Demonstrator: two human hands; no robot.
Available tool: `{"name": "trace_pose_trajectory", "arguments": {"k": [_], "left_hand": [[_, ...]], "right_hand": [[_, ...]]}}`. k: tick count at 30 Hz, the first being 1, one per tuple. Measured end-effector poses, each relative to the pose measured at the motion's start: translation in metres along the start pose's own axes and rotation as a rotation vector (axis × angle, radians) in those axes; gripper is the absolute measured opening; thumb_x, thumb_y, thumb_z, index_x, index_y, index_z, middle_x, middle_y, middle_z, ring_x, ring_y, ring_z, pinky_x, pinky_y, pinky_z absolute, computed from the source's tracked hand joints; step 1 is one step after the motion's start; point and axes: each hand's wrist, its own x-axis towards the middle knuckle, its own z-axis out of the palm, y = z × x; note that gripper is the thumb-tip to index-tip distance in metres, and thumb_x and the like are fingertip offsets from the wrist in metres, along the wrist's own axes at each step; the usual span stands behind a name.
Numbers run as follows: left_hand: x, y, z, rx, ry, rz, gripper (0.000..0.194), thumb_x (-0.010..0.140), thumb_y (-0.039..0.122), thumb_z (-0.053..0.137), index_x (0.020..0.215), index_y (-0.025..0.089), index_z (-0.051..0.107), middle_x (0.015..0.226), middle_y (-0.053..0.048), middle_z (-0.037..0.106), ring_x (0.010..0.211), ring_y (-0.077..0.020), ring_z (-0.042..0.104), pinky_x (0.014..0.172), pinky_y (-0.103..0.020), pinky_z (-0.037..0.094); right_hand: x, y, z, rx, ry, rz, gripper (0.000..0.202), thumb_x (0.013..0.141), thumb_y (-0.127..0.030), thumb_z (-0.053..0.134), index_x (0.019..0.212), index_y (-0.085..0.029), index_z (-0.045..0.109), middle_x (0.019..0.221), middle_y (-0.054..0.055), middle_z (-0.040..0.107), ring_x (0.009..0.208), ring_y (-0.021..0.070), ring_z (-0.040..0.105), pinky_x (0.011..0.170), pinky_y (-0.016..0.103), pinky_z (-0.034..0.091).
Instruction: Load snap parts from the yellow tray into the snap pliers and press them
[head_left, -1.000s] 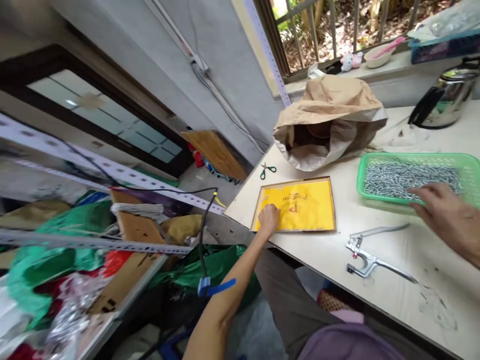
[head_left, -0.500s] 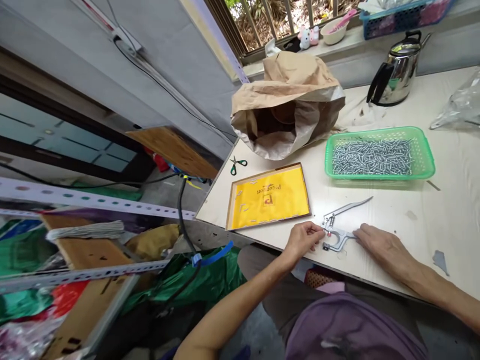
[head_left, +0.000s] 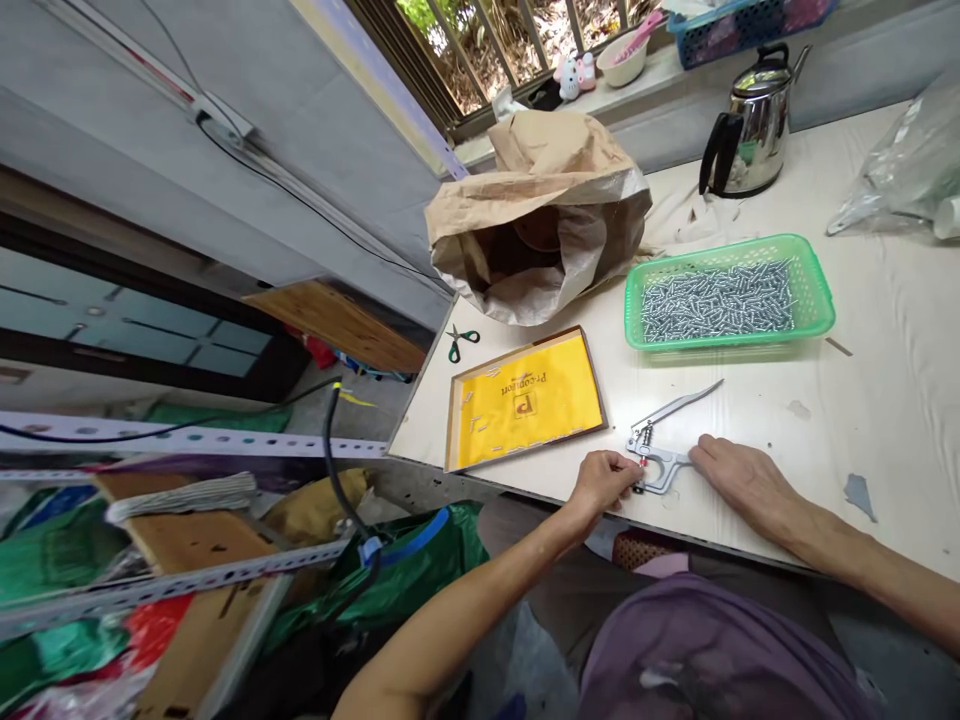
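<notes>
Metal hand pliers (head_left: 663, 463) with a spring and a small red part lie near the table's front edge, their upper handle spread away. My left hand (head_left: 606, 484) has its fingers pinched at the jaw end; what they hold there is too small to name. The end of the lower handle is under the fingers of my right hand (head_left: 739, 478), which are closed on it. Left of the pliers sits a shallow box (head_left: 448, 430) with a yellow sheet (head_left: 529, 398) and small pale pieces. Behind them stands a green basket (head_left: 823, 305) of small metal parts (head_left: 716, 302).
Green-handled scissors (head_left: 463, 342) lie near the table's left corner. A large open paper bag (head_left: 540, 220) stands at the back, with a steel kettle (head_left: 757, 130) to its right. A clear plastic bag (head_left: 900, 170) rests at the far right.
The view has shifted, moving the table's objects leftward in the picture. My left fingers now cover more of the jaw end; my right hand stays on the handle.
</notes>
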Motion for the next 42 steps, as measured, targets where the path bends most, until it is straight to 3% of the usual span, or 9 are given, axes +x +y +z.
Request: {"name": "trace_pose_trajectory", "arguments": {"k": [9, 12, 14, 16, 20, 30, 38, 40, 42], "left_hand": [[0.001, 0.015, -0.008, 0.051, -0.135, -0.161, 0.016, 0.076, 0.024, 0.075, 0.075, 0.009, 0.067, 0.041, 0.006, 0.052, 0.036, -0.0061, 0.049, 0.041, -0.016, 0.042], [0.002, 0.013, -0.009, 0.047, -0.136, -0.176, 0.02, 0.075, 0.027, 0.076, 0.078, 0.009, 0.068, 0.042, 0.005, 0.053, 0.036, -0.0059, 0.049, 0.043, -0.016, 0.043], [0.001, 0.012, -0.008, 0.05, -0.134, -0.181, 0.021, 0.075, 0.028, 0.077, 0.08, 0.009, 0.068, 0.042, 0.005, 0.054, 0.036, -0.0057, 0.049, 0.043, -0.015, 0.043], [-0.001, 0.012, -0.007, 0.051, -0.131, -0.181, 0.021, 0.076, 0.027, 0.076, 0.08, 0.009, 0.068, 0.042, 0.005, 0.054, 0.036, -0.0056, 0.049, 0.043, -0.015, 0.043], [-0.005, 0.013, -0.006, 0.045, -0.123, -0.177, 0.014, 0.08, 0.022, 0.071, 0.078, 0.008, 0.068, 0.041, 0.005, 0.053, 0.035, -0.0051, 0.048, 0.041, -0.014, 0.041], [-0.003, 0.006, -0.004, 0.068, -0.112, -0.163, 0.017, 0.077, 0.025, 0.074, 0.076, 0.009, 0.068, 0.04, 0.005, 0.053, 0.036, -0.0054, 0.049, 0.042, -0.014, 0.043], [-0.009, 0.008, -0.004, 0.109, -0.113, -0.157, 0.02, 0.079, 0.029, 0.072, 0.076, 0.01, 0.066, 0.042, 0.005, 0.052, 0.038, -0.0068, 0.049, 0.045, -0.017, 0.045], [-0.014, 0.007, -0.006, 0.24, -0.081, -0.086, 0.02, 0.083, 0.03, 0.068, 0.076, 0.011, 0.067, 0.047, 0.003, 0.054, 0.044, -0.0095, 0.054, 0.05, -0.02, 0.048], [-0.018, 0.005, -0.006, 0.445, 0.051, 0.142, 0.018, 0.084, 0.03, 0.066, 0.079, 0.013, 0.068, 0.064, -0.001, 0.062, 0.061, -0.0142, 0.063, 0.06, -0.025, 0.052]], "right_hand": [[-0.001, 0.001, 0.001, 0.01, 0.003, -0.019, 0.019, 0.086, -0.004, 0.043, 0.084, -0.021, 0.053, 0.083, 0.004, 0.057, 0.072, 0.0168, 0.052, 0.059, 0.028, 0.035], [0.002, 0.01, 0.0, 0.003, 0.041, -0.029, 0.01, 0.087, -0.02, 0.055, 0.096, -0.02, 0.058, 0.107, 0.011, 0.061, 0.09, 0.0221, 0.057, 0.069, 0.032, 0.042], [0.006, 0.02, 0.0, -0.002, 0.09, -0.041, 0.042, 0.081, -0.035, 0.066, 0.118, -0.02, 0.055, 0.134, 0.018, 0.051, 0.115, 0.0308, 0.051, 0.084, 0.04, 0.044], [0.011, 0.03, 0.002, -0.009, 0.1, -0.057, 0.076, 0.072, -0.047, 0.073, 0.136, -0.018, 0.043, 0.148, 0.022, 0.037, 0.133, 0.0373, 0.036, 0.098, 0.051, 0.037], [0.021, 0.043, 0.006, -0.033, 0.03, -0.072, 0.099, 0.062, -0.056, 0.077, 0.14, -0.009, 0.039, 0.143, 0.027, 0.043, 0.135, 0.0407, 0.033, 0.106, 0.059, 0.028], [0.025, 0.044, 0.003, 0.016, 0.058, -0.089, 0.09, 0.066, -0.062, 0.067, 0.135, -0.009, 0.043, 0.119, 0.02, 0.058, 0.112, 0.036, 0.049, 0.101, 0.057, 0.03], [0.026, 0.031, -0.006, -0.013, 0.011, -0.025, 0.051, 0.068, -0.04, 0.076, 0.109, -0.014, 0.058, 0.104, 0.012, 0.061, 0.096, 0.029, 0.052, 0.085, 0.041, 0.04], [0.025, 0.029, -0.007, -0.011, 0.003, -0.009, 0.047, 0.07, -0.037, 0.076, 0.107, -0.014, 0.058, 0.103, 0.012, 0.062, 0.095, 0.0286, 0.052, 0.081, 0.04, 0.041], [0.024, 0.027, -0.008, -0.006, 0.008, -0.007, 0.044, 0.071, -0.035, 0.075, 0.107, -0.015, 0.058, 0.103, 0.012, 0.062, 0.095, 0.0281, 0.052, 0.078, 0.039, 0.041]]}}
